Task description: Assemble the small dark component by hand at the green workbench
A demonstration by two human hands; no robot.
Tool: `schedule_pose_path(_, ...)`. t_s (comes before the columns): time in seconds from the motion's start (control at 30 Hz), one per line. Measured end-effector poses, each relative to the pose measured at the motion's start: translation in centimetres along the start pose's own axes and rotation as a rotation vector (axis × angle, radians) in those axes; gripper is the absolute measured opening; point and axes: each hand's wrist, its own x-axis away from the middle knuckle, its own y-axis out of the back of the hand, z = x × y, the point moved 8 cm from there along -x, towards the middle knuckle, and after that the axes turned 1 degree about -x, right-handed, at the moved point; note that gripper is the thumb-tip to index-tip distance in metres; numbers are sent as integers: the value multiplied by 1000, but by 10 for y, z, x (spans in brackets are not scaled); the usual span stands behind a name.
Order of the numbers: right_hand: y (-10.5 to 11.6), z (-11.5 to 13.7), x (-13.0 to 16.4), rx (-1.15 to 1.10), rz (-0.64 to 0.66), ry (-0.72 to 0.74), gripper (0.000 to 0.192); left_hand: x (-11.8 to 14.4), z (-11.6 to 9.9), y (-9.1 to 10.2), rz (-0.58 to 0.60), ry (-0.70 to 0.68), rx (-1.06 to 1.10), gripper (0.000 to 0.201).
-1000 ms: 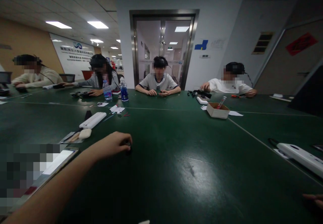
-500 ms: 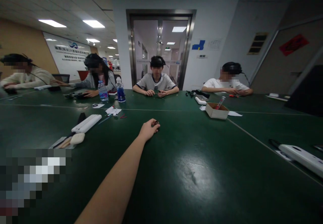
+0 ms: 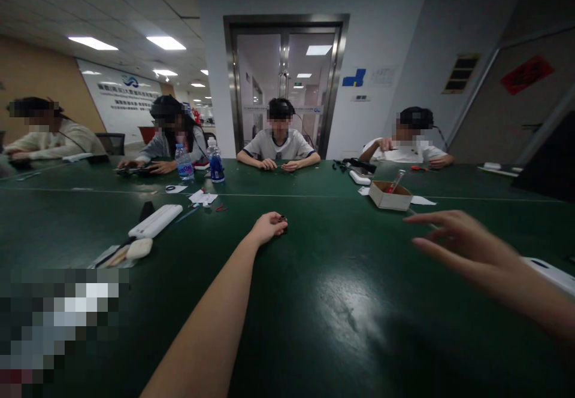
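Observation:
My left hand (image 3: 268,228) rests on the green table (image 3: 287,302) with the arm stretched forward. Its fingers are closed round a small dark object (image 3: 283,219), mostly hidden by them and too small to name. Over the right side of the table hangs my right hand (image 3: 458,239), slightly blurred. Its thumb and forefinger are apart, with nothing seen between them. Beyond its fingertips stands a small open cardboard box (image 3: 390,199) holding a clear tube with red in it (image 3: 398,180).
Left of my arm lie a white power bank (image 3: 156,221) and a pale rounded item (image 3: 139,248). Two bottles (image 3: 216,164) stand farther back, near paper scraps (image 3: 203,197). Several people wearing headsets sit round the far side. Another white device (image 3: 550,275) lies at right.
My right hand has come into view from the right, above the table. My left hand has stayed nearly in place. The person at far right has raised a hand.

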Motion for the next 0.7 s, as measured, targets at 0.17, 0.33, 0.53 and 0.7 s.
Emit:
schedule_pose_path(0.17,-129,9,-76,-214,399,-38,26,5,-6,-1,-11,-107,31,26)
schedule_pose_path(0.33,-221,-12,-115,-680,484,-303,34,7,-16,2,-91,-154,230,32)
schedule_pose_path(0.53,-269,11,-143,-1026,535,-296,16,5,-15,3,-106,-164,273,32)
schedule_pose_path(0.7,-266,6,-150,-1098,395,-271,5,4,-12,7,-123,-168,213,26)
